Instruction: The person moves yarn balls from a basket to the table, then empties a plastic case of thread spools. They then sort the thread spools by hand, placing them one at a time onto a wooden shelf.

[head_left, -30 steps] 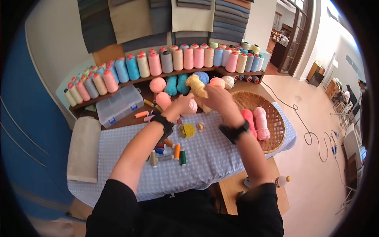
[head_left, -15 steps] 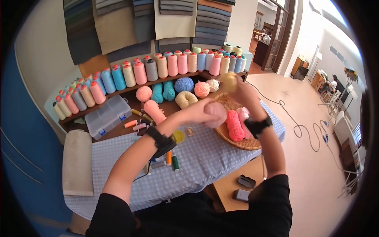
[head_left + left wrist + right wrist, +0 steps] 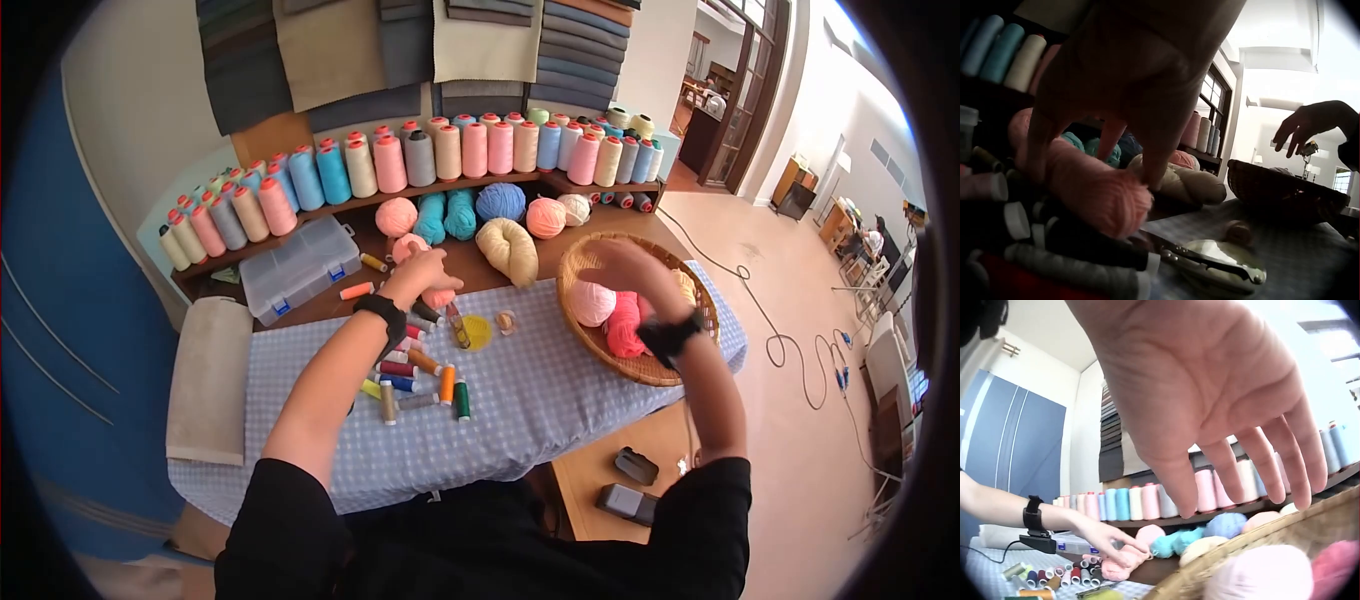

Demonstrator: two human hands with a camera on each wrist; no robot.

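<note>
My left hand grips a peach yarn skein among thread spools; in the left wrist view its thumb and fingers straddle the skein from above. My right hand hovers over the wicker basket with fingers spread and drooping, and nothing in them. Inside the basket lie a pale pink yarn ball, a hot pink skein and pale yellow yarn, partly behind the right arm. A cream twisted hank rests between the hands.
Small thread spools lie near the left forearm, beside metal scissors and a yellow disc. Yarn balls sit below a shelf of thread cones. A clear plastic case and rolled cloth occupy the left.
The pale pink ball and the yellow yarn went from my hands into the basket. My left hand then moved left to the peach skein, while the right stayed over the basket, empty.
</note>
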